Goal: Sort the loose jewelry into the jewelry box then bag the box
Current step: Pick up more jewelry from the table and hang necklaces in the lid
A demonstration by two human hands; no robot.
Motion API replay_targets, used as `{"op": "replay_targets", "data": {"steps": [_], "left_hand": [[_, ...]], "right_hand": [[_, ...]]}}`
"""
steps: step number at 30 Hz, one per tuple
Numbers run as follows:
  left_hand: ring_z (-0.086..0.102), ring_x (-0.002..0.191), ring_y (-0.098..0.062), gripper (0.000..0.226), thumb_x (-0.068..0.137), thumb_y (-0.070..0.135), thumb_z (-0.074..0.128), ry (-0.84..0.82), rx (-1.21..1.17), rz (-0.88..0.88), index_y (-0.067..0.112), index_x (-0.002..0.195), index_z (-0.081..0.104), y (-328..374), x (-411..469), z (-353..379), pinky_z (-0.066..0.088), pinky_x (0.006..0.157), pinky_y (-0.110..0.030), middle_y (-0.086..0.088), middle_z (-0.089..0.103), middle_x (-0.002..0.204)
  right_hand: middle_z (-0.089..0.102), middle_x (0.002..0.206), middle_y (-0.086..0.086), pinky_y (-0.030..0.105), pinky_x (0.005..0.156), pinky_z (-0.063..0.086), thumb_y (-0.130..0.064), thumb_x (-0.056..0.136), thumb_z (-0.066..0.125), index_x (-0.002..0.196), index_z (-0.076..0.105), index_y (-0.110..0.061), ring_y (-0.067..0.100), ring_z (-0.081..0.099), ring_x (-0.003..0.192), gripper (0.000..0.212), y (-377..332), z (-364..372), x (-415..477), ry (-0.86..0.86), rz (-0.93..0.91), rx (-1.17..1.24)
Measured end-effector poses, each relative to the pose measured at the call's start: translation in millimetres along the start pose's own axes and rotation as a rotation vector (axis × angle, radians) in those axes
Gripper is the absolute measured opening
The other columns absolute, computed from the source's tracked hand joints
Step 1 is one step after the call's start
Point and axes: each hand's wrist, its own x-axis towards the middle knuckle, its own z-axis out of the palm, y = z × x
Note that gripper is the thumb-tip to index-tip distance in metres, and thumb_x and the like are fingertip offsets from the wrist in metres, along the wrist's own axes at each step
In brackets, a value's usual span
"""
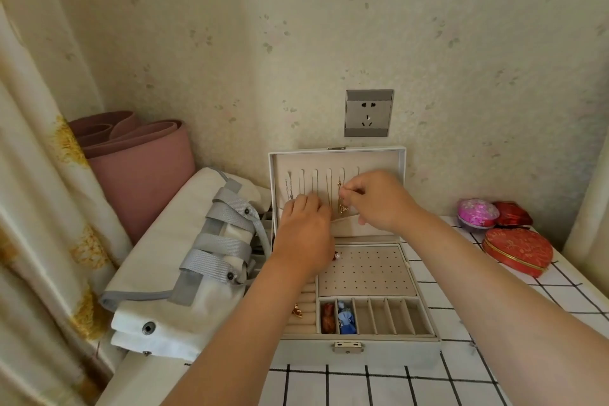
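A white jewelry box (389, 351) stands open on the gridded tabletop, its lid (400, 161) upright against the wall. Thin chains hang in the lid's slots. My right hand (379, 199) pinches a gold necklace (342, 204) against the lid panel. My left hand (304, 224) rests with curled fingers on the lid's lower pocket edge; I cannot tell whether it holds anything. In the tray lie a red piece (328, 318) and a blue piece (346, 320) in narrow compartments, a gold piece (298, 310) on the ring rolls, and a small pearl-like earring (336, 255) on the perforated pad.
A white canvas bag (184, 273) with grey straps lies left of the box. A rolled pink mat (138, 158) leans in the corner beside a curtain (39, 208). Red tins (517, 250) and a pink tin (478, 212) sit at the right. A wall socket (368, 113) is above the lid.
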Motion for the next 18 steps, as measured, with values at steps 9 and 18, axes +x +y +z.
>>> {"op": "replay_targets", "data": {"steps": [9, 18], "left_hand": [[0.045, 0.107, -0.018, 0.027, 0.088, 0.032, 0.049, 0.035, -0.040, -0.020, 0.021, 0.112, 0.057, -2, 0, 1, 0.025, 0.094, -0.032, 0.003, 0.054, 0.109], [0.044, 0.116, -0.022, 0.041, 0.092, 0.041, 0.047, -0.055, -0.055, -0.065, 0.017, 0.125, 0.054, 3, 0, -7, 0.031, 0.100, -0.036, -0.002, 0.053, 0.123]], "right_hand": [[0.072, 0.080, -0.008, 0.034, 0.073, 0.056, -0.023, 0.087, 0.064, 0.084, 0.077, -0.026, 0.012, 0.065, 0.079, 0.014, 2, 7, -1, -0.007, -0.129, -0.411], [0.072, 0.113, -0.006, 0.038, 0.092, 0.053, -0.024, 0.092, 0.062, 0.114, 0.073, -0.026, 0.014, 0.065, 0.104, 0.024, 9, -2, -26, -0.120, -0.097, -0.330]]}}
